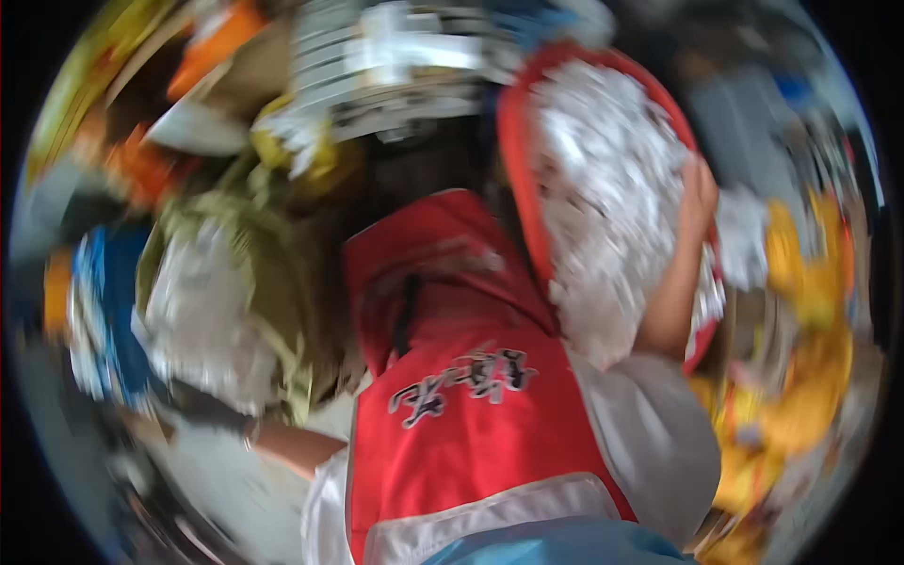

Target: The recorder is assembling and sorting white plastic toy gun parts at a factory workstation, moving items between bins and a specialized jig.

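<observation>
At the right, my right hand (pixel 698 193) is closed over the edge of a long red tub (pixel 524 160). The tub is heaped with shiny, crumpled white and clear pieces (pixel 603 160) that look like plastic, and it tilts beside my leg. On the left, my left forearm (pixel 294 448) reaches outward with a band near the wrist. My left hand (pixel 193 414) is dark and smeared by motion, so its fingers cannot be made out. It is nearest to an olive-green sack (pixel 273 282) with whitish clear plastic (pixel 207 315) showing in its mouth.
A red apron (pixel 471 424) covers my front. Ahead lies a stack of grey slatted pieces (pixel 377 56). Cardboard (pixel 250 80) and orange items fill the far left; a blue bundle (pixel 122 301) sits left of the sack. Yellow bags (pixel 800 395) pile up at the right.
</observation>
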A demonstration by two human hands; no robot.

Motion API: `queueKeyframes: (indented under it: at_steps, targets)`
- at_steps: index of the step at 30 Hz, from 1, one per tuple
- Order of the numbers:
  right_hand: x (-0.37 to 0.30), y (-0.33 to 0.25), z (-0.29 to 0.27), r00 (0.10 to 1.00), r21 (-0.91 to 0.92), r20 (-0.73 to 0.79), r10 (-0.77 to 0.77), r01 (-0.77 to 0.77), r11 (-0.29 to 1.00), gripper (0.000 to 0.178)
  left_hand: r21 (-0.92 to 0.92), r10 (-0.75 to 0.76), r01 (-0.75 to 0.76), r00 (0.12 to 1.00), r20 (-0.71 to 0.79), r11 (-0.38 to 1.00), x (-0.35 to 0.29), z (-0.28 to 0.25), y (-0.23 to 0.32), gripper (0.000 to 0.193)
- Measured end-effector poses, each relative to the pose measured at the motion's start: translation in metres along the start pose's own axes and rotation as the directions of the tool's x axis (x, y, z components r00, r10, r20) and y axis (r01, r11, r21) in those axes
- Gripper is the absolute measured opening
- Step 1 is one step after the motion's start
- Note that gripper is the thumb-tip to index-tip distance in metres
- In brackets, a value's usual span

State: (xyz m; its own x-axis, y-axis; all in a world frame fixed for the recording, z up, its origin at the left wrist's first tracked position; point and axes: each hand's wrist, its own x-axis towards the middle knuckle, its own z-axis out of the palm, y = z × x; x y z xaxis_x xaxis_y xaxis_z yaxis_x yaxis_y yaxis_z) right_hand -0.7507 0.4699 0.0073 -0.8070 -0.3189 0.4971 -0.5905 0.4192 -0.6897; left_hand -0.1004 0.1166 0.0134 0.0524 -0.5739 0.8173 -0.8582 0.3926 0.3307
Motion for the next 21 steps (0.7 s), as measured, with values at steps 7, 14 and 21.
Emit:
queueKeyframes:
  at_steps: [7, 14, 21]
  targets:
    - [-0.038, 0.074, -0.078, 0.978, -0.472, -0.135, 0.16, -0.206, 0.857, 0.024, 0.081, 0.177, -0.178, 0.984, 0.027, 0.981, 0.02, 0.055, 0.085, 0.029]
    - [-0.088, 0.127, -0.057, 0.913, -0.747, 0.311, 0.266, 0.061, 0.662, 0.04, -0.077, 0.431, -0.424, 0.891, 0.141, 0.902, 0.018, 0.078, 0.165, 0.027]
    - [-0.043, 0.094, 0.003, 0.847, -0.769, 0.3, 0.439, -0.058, 0.637, 0.049, -0.287, 0.355, -0.282, 0.903, 0.242, 0.915, 0.001, 0.085, 0.169, 0.026]
